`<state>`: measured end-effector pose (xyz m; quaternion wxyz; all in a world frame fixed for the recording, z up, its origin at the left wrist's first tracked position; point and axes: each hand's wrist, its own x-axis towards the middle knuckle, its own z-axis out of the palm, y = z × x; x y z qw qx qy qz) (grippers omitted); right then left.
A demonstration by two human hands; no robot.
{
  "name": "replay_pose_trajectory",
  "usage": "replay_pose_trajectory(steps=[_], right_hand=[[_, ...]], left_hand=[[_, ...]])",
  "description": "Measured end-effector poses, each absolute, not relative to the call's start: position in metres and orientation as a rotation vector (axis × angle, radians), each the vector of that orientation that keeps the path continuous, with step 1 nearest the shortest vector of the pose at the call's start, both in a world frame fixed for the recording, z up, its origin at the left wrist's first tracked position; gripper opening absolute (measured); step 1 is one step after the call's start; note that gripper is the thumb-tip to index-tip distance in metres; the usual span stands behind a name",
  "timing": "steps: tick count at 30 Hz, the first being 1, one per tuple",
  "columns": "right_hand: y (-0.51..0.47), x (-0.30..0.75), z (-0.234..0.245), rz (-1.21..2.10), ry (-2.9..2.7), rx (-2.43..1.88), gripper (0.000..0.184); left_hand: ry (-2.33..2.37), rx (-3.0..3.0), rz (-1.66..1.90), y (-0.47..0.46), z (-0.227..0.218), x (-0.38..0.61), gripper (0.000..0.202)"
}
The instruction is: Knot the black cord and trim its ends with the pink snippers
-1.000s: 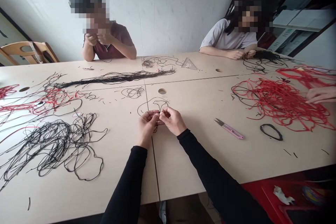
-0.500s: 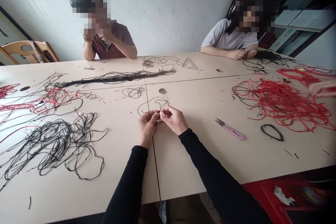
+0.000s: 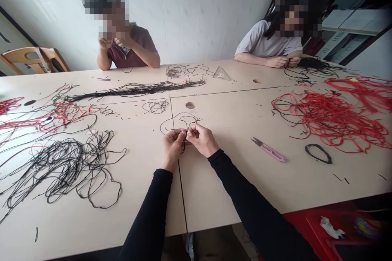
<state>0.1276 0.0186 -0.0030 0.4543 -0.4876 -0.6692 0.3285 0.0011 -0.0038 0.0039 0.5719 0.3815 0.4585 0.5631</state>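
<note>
Just above the table (image 3: 232,195), my left hand (image 3: 172,147) and my right hand (image 3: 202,140) meet, fingertips almost touching. Both pinch a thin black cord (image 3: 183,147). A short piece of it dangles below the fingers, and its loops lie on the table beyond them. The exact spot where the fingers grip is partly hidden. To the right of my right hand lies a pair of pink-handled thread snips (image 3: 271,151), blades pointing left. Left of my left hand is a loose heap of black cords (image 3: 67,167).
A tangle of red cords (image 3: 330,118) and a black loop (image 3: 318,153) lie to the right. Across the middle stretches a black cord bundle (image 3: 134,89). A clear triangle (image 3: 223,74) and a round hole (image 3: 190,105) are farther back. Two people (image 3: 134,47) sit opposite, hands raised or on cords.
The cord's loops beyond my fingers have shifted slightly, and the dangling piece hangs differently. Both my hands stay nearly in place. The other person's hand at the far right has left the view.
</note>
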Motion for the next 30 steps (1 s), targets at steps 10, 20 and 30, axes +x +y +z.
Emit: replay_pose_trajectory(steps=[10, 20, 30], right_hand=[[0.0145, 0.1262, 0.0032, 0.851, -1.624, -1.173, 0.009], [0.0168, 0.1249, -0.0006, 0.874, -1.583, -1.203, 0.013], [0.0169, 0.1238, 0.0011, 0.882, -1.541, -1.217, 0.016]], left_hand=[[1.057, 0.801, 1.363, -0.0031, 0.0062, 0.0005, 0.032], [1.021, 0.827, 1.392, -0.0026, 0.0047, 0.0015, 0.027], [1.026, 0.826, 1.384, -0.0035, 0.0057, 0.0015, 0.029]])
